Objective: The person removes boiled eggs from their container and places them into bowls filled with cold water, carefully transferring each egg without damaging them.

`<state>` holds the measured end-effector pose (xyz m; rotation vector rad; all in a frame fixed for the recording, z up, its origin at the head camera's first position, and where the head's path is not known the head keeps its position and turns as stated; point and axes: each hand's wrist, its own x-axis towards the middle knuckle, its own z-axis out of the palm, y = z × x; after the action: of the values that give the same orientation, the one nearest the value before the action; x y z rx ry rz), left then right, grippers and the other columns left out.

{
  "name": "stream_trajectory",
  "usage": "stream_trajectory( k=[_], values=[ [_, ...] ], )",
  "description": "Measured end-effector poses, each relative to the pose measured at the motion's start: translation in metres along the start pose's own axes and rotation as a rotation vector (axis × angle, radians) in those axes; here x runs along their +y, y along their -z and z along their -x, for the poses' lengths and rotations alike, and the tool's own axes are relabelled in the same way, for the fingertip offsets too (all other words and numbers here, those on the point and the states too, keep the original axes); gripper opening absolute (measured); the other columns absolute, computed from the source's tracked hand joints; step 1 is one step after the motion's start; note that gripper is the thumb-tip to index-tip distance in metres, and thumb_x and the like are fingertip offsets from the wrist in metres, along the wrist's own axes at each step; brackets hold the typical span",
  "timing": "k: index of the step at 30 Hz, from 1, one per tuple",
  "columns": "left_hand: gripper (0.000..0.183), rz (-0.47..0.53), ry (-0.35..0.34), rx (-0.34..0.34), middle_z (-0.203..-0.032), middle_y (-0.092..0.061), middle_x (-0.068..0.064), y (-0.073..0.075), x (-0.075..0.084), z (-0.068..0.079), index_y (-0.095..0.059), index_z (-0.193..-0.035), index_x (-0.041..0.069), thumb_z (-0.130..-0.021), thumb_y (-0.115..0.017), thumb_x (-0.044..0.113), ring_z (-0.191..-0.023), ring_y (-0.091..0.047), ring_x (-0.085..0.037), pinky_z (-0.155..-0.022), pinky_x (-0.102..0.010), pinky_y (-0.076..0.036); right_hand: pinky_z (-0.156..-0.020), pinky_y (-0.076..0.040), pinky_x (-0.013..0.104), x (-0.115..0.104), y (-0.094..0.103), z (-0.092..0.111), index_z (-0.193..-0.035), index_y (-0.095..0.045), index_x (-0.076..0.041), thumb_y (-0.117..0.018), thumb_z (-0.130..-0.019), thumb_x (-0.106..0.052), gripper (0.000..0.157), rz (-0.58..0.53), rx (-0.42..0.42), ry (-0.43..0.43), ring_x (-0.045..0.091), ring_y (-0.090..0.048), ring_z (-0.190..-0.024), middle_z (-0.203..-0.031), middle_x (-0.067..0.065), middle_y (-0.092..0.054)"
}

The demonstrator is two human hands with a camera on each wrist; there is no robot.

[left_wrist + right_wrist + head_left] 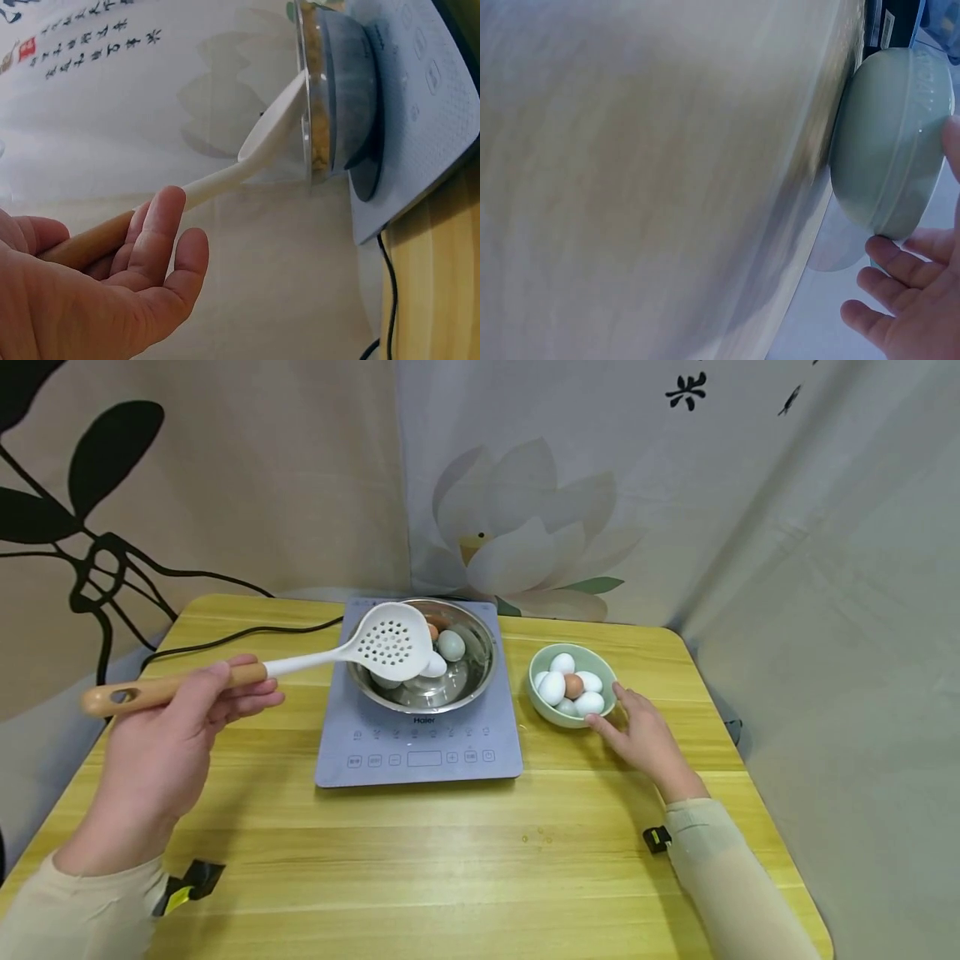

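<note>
Curtains (525, 410) hang behind & to the R of a wood table (375, 868), w/ a big pale flower printed at 12 o'clock and dark leaves at approx. 10. Person's seat is 6 o'clock. Flat grey-lilac cooker (420, 739) sits on the table at 12, black cord (247, 631) running off toward 9.

White slotted spoon (303, 662), wood handle, is in the L hand (176, 718) over at abt. 10; grip = thumb one side of the handle, fingers under. Spoon's head is over the 10 o'clock part of a metal pot (435, 693) on the cooker; can't tell if it touches the rim.

Green bowl (543, 710) stands on the table at approx. 2, just beside the cooker. R hand (645, 735) is at its 4 o'clock side, fingers loose, thumb & fingertips touching the outside, not clenched.

Pot eggs (451, 645): pale one at 1, brown one at 12 partly hidden, a white one just past the spoon's edge, another at 8 mostly covered. Bowl: brown egg (573, 686) mid, several white eggs (589, 682) round it. Few tiny drops (536, 837) on the table at approx. 4.
</note>
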<state>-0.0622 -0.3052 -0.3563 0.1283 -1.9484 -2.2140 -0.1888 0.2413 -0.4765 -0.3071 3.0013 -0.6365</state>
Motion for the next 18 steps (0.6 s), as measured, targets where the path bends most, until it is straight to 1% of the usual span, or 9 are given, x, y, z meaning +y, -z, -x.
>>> stream_trajectory(
  k=[2, 6, 8, 10, 12, 14, 15, 16, 18],
  values=[
    [0.045, -0.078, -0.012, 0.015, -0.123, -0.079, -0.003, -0.002, 0.002, 0.000, -0.072, -0.131, -0.006, -0.109, -0.063, 0.032, -0.097, -0.082, -0.013, -0.097, -0.015, -0.061, -0.128, -0.030, 0.071, 0.000, 0.001, 0.000, -0.167, -0.027, 0.001, -0.060, -0.105, -0.061, 0.094, 0.001, -0.005, -0.002, 0.055, -0.032, -0.156, -0.166, 0.037, -0.034],
    [0.045, -0.358, -0.056, 0.050, -0.127, -0.077, 0.008, -0.008, 0.005, 0.000, -0.074, -0.131, -0.001, -0.111, -0.058, 0.036, -0.099, -0.080, -0.003, -0.099, -0.006, -0.054, -0.128, -0.031, 0.072, -0.001, 0.001, 0.000, -0.167, -0.027, 0.001, -0.059, -0.105, -0.061, 0.094, 0.002, -0.003, -0.002, 0.055, -0.032, -0.156, -0.166, 0.037, -0.034],
    [0.042, -0.462, -0.098, 0.071, -0.124, -0.077, 0.014, -0.013, 0.006, 0.001, -0.075, -0.131, 0.002, -0.112, -0.056, 0.035, -0.100, -0.078, 0.001, -0.098, -0.003, -0.053, -0.128, -0.031, 0.071, -0.001, 0.001, 0.000, -0.167, -0.028, 0.001, -0.060, -0.105, -0.061, 0.094, 0.001, 0.003, 0.000, 0.055, -0.033, -0.156, -0.166, 0.037, -0.034],
    [0.038, -0.511, -0.159, 0.088, -0.118, -0.078, 0.018, -0.018, 0.006, 0.002, -0.078, -0.126, 0.003, -0.112, -0.057, 0.031, -0.100, -0.077, 0.003, -0.097, -0.003, -0.053, -0.128, -0.031, 0.071, -0.002, 0.001, 0.000, -0.167, -0.028, 0.001, -0.061, -0.104, -0.061, 0.094, 0.000, 0.007, 0.003, 0.055, -0.033, -0.156, -0.166, 0.036, -0.035],
    [0.032, -0.532, -0.229, 0.084, -0.113, -0.078, 0.021, -0.022, 0.005, 0.004, -0.079, -0.125, 0.005, -0.111, -0.060, 0.026, -0.099, -0.075, 0.004, -0.087, -0.003, -0.056, -0.128, -0.031, 0.071, -0.002, 0.001, -0.001, -0.167, -0.029, 0.002, -0.061, -0.104, -0.061, 0.094, 0.000, 0.009, 0.007, 0.055, -0.033, -0.156, -0.166, 0.036, -0.035],
    [0.025, -0.581, -0.345, 0.048, -0.111, -0.079, 0.017, -0.026, 0.004, 0.007, -0.080, -0.124, 0.005, -0.109, -0.063, 0.017, -0.094, -0.073, 0.005, -0.076, -0.002, -0.055, -0.128, -0.032, 0.071, -0.002, 0.001, -0.001, -0.166, -0.029, 0.003, -0.061, -0.104, -0.061, 0.094, 0.001, 0.010, 0.010, 0.054, -0.034, -0.155, -0.166, 0.036, -0.036],
    [0.024, -0.615, -0.426, 0.018, -0.110, -0.080, 0.012, -0.028, 0.003, 0.008, -0.079, -0.124, 0.004, -0.107, -0.065, 0.012, -0.088, -0.071, 0.004, -0.069, -0.002, -0.053, -0.128, -0.032, 0.071, -0.002, 0.001, -0.001, -0.166, -0.029, 0.003, -0.061, -0.104, -0.060, 0.094, 0.002, 0.010, 0.012, 0.055, -0.034, -0.155, -0.166, 0.036, -0.036],
    [0.024, -0.655, -0.511, -0.013, -0.112, -0.081, 0.007, -0.029, 0.002, 0.009, -0.079, -0.125, 0.004, -0.106, -0.066, 0.009, -0.088, -0.069, 0.004, -0.069, -0.001, -0.051, -0.128, -0.032, 0.071, -0.001, 0.001, -0.001, -0.166, -0.029, 0.003, -0.061, -0.105, -0.060, 0.094, 0.004, 0.010, 0.013, 0.055, -0.034, -0.155, -0.166, 0.037, -0.036],
    [0.027, -0.734, -0.694, -0.080, -0.114, -0.082, -0.007, -0.034, 0.001, 0.009, -0.076, -0.129, 0.001, -0.106, -0.066, 0.011, -0.084, -0.069, -0.003, -0.067, -0.004, -0.053, -0.128, -0.032, 0.071, -0.001, 0.001, -0.001, -0.166, -0.029, 0.004, -0.061, -0.105, -0.060, 0.093, 0.008, 0.008, 0.015, 0.055, -0.034, -0.155, -0.165, 0.037, -0.036]
  ],
)
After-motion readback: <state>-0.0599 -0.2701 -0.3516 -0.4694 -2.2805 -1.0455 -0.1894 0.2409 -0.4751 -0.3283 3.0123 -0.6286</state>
